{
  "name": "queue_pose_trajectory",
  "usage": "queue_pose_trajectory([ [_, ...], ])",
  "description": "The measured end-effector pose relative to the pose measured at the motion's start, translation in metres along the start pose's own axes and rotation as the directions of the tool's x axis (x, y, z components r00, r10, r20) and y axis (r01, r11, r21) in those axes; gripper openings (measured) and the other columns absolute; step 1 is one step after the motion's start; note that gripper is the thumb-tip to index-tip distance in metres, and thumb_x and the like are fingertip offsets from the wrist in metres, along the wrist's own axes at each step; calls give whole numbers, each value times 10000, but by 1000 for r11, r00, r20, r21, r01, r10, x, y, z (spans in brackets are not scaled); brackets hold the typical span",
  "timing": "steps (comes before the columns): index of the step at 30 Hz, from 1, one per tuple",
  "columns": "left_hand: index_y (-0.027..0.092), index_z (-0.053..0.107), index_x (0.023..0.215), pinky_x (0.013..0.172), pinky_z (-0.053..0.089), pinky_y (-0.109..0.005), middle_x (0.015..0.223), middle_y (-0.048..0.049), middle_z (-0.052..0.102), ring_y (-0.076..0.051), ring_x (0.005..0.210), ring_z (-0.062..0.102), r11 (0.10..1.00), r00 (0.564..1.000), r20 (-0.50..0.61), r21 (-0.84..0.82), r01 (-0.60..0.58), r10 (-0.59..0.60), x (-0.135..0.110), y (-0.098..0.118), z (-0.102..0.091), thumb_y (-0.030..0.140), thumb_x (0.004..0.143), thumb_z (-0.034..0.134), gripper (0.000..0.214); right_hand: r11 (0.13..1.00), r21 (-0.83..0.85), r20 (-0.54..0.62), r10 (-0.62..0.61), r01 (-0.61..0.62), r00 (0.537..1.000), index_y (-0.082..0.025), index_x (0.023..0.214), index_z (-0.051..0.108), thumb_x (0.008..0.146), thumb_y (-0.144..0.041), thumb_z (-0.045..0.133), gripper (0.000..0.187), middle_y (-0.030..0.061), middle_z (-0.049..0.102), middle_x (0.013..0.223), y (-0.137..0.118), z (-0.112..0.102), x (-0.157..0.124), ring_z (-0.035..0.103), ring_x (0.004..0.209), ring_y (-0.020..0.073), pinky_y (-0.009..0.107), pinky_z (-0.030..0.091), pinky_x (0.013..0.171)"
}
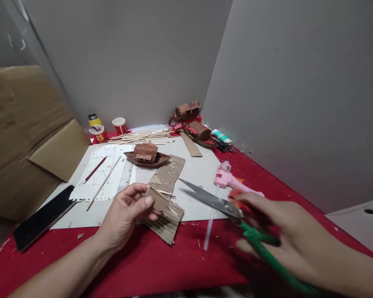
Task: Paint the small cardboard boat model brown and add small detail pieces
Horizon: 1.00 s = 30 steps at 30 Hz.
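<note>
My left hand (pixel 126 213) pinches a small brown cardboard piece (pixel 158 200) with thin wooden sticks glued on it, just above a corrugated cardboard strip (pixel 169 176). My right hand (pixel 279 225), blurred by motion, grips green-handled scissors (pixel 224 205); their blades are parted and point left toward the cardboard piece. A brown model boat (pixel 146 155) sits on the white sheet (pixel 202 165) behind.
A pink glue gun (pixel 228 179) lies right of the sheet. A black phone (pixel 43 217) lies at the left on the red cloth (pixel 161 265). Paper cups (pixel 119 124), a bundle of sticks (pixel 143 135), two more model boats (pixel 192 120) and a large cardboard box (pixel 25 136) stand behind.
</note>
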<state>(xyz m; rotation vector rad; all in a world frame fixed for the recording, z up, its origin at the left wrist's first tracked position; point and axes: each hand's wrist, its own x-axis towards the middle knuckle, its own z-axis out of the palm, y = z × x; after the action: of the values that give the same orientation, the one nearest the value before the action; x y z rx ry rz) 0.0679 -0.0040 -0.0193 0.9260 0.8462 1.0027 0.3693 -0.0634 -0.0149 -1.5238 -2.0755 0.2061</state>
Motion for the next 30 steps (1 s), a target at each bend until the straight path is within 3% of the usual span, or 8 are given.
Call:
queue_pose_trajectory([
  [3, 182, 656, 900, 583, 577, -207, 742, -6, 747, -117, 619, 685, 999, 999, 10, -8, -36, 36, -2, 1, 1, 233, 745, 821, 232, 993, 29, 149, -120, 117, 981, -253, 1005, 593, 801, -524, 659, 346, 83, 697, 794, -9, 9, 9, 607, 595, 218, 347, 478, 541],
  [8, 192, 678, 897, 587, 565, -201, 745, 6, 737, -99, 594, 664, 997, 997, 41, -10, -71, 71, -6, 3, 1, 246, 764, 808, 194, 983, -99, 205, -130, 153, 970, -234, 947, 574, 810, -520, 641, 324, 87, 690, 816, -20, 16, 18, 629, 655, 241, 356, 457, 607],
  [14, 179, 684, 910, 579, 574, -215, 758, 1, 729, -118, 635, 675, 993, 993, -1, -22, -118, 118, -6, 5, 2, 228, 742, 824, 224, 984, -98, 258, -116, 146, 959, -218, 879, 535, 845, -521, 606, 313, 64, 670, 832, -28, 20, 23, 623, 703, 248, 389, 456, 657],
  [20, 188, 705, 905, 571, 584, -212, 742, 6, 732, -128, 654, 689, 989, 989, -8, -11, -144, 144, -5, 4, 3, 214, 746, 820, 197, 987, -78, 257, -117, 141, 959, -216, 901, 539, 862, -554, 575, 342, 49, 662, 810, -27, 27, 22, 619, 690, 240, 338, 398, 593],
  [30, 209, 723, 886, 583, 590, -208, 744, 9, 739, -132, 680, 700, 988, 988, -20, 8, -156, 156, -4, 2, 1, 226, 750, 820, 168, 972, -87, 132, -208, 221, 969, -215, 963, 547, 881, -499, 571, 297, 47, 684, 788, -23, 34, 18, 613, 614, 203, 303, 332, 559],
])
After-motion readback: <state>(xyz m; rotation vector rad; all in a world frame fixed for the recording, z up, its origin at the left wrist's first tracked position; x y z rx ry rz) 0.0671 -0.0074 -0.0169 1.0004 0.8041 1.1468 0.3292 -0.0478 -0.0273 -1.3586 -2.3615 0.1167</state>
